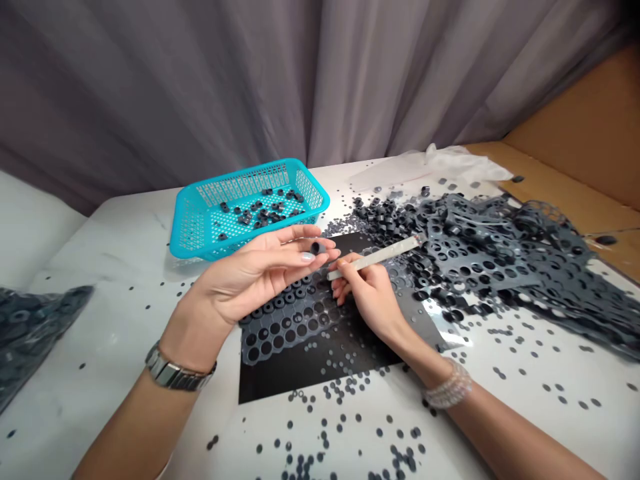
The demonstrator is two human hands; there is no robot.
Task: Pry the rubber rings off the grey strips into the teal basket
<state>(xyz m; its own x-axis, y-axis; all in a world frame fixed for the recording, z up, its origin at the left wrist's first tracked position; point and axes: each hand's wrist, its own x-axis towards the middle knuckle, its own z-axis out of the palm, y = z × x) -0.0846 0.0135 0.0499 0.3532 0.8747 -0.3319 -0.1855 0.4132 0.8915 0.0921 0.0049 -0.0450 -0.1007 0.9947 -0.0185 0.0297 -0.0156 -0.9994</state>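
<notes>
My left hand is palm up above a dark perforated sheet, its thumb and fingers closed on a small dark grey ring. Close by on the right, my right hand grips a long, pale, flat stick that slants up to the right. The sheet has rows of round holes, and dark rings sit in its upper left rows. Beneath it lies a black mat. Both hands cover part of the sheet, and the stick's near end is by my right fingertips.
A turquoise basket with several loose dark rings stands behind my left hand. Punched-out sheets and rings are heaped at right. Small dark discs litter the white table. A filled clear bag lies far left.
</notes>
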